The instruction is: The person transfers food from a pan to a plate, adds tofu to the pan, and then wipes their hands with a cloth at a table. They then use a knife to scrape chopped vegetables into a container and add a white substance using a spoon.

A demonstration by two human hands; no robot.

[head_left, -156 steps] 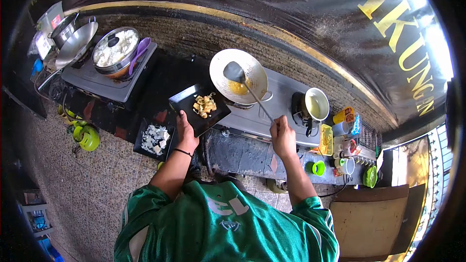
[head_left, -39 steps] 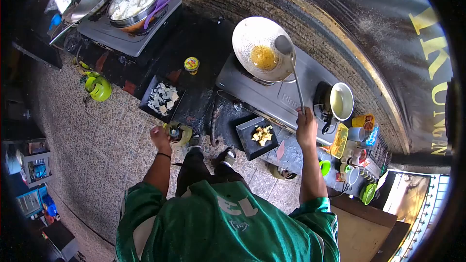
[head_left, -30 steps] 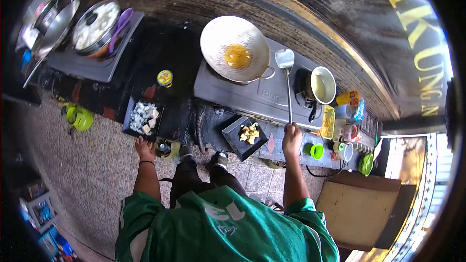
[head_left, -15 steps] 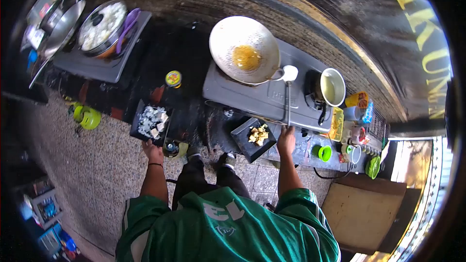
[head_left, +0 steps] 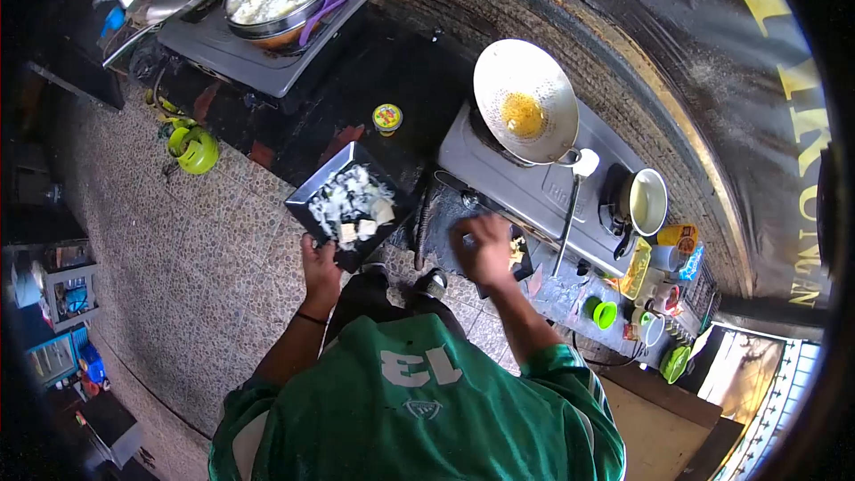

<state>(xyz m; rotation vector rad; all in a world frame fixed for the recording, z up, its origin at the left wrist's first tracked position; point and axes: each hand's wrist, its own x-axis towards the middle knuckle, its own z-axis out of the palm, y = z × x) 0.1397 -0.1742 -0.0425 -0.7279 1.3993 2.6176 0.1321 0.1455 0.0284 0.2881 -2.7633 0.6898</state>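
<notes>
Visibly, the left hand pinches a black plate of white food at its near edge, left of the pan; level support should prevent spills. The right hand blurs; its finger spread cannot be told.

Green jersey, bottom centre of frame: number 13, large pale digits; small crest beside it, lettering too small to read. Dark banner, right edge: large yellow letters running downward, roughly YKUNG, then N. Grey stove, right of centre: brand begins "Rin", rest blurred. Small round tub, upper centre: colourful label, words illegible.
</notes>
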